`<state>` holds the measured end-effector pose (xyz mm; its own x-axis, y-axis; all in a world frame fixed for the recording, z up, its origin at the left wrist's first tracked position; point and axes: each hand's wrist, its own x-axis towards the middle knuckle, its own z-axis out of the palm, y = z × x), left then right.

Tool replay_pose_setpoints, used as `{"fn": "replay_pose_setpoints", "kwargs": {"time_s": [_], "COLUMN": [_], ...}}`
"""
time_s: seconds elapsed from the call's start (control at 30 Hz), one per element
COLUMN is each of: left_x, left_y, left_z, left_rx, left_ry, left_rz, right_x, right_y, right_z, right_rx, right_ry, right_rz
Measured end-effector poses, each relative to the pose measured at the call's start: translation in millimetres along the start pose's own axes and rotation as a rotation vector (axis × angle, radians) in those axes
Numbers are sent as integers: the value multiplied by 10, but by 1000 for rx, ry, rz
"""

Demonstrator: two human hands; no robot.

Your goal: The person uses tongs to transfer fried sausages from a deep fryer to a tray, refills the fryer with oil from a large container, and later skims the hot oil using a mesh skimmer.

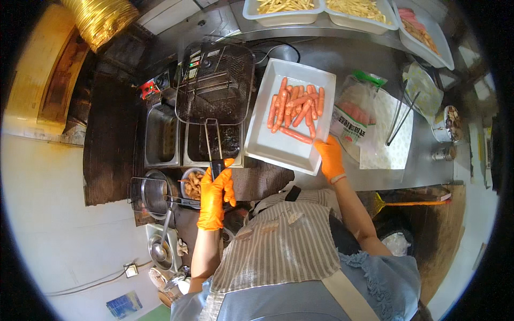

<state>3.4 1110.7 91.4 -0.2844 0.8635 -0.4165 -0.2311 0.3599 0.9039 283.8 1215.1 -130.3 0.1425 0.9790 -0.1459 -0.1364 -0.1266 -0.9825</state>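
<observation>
My left hand (217,196), in an orange glove, grips the black handle (217,166) of a wire fryer basket (215,84). That basket is over a deep fryer, whose steel tank (237,160) shows below its rim. To the right, my right hand (330,158), gloved the same way, holds the lower right edge of a white plastic tray (277,151). Several sausages (297,104) lie in the tray, most in a pile and one apart near the hand. The tray's left side is close beside the basket. Whether the basket holds anything is hard to tell.
A second fryer tank (162,136) is at left, with a bowl of fried pieces (193,185) and a small wire basket (148,195) nearer me. On the right are a plastic bag of sausages (355,114) and black tongs (402,119). Tubs of cut fries (281,18) line the back shelf.
</observation>
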Motion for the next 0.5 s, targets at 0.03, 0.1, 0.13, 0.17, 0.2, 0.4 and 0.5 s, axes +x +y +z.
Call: {"fn": "replay_pose_setpoints", "kwargs": {"time_s": [0.03, 0.1, 0.13, 0.17, 0.2, 0.4, 0.5], "left_x": [-31, -114, -168, -215, -220, -177, -51], "left_y": [24, 90, 128, 168, 215, 776, 1017], "left_z": [-58, -219, -313, -412, -563, -1264, -1777], "left_rx": [-39, -94, -169, -247, -300, -342, -526], "left_ry": [4, 17, 4, -8, -68, -29, -33], "left_rz": [-8, -60, -80, -98, -105, -78, -134], "right_x": [19, 56, 76, 69, 100, 204, 179], "right_y": [15, 43, 10, -29, -60, 511, 446], "right_z": [-22, -58, -32, -27, 8, -76, -50], "right_rx": [-62, -189, -142, -98, -53, 20, -57], "right_ry": [-5, -32, -48, -67, -94, -78, -92], "right_rz": [19, 55, 87, 122, 150, 200, 291]}}
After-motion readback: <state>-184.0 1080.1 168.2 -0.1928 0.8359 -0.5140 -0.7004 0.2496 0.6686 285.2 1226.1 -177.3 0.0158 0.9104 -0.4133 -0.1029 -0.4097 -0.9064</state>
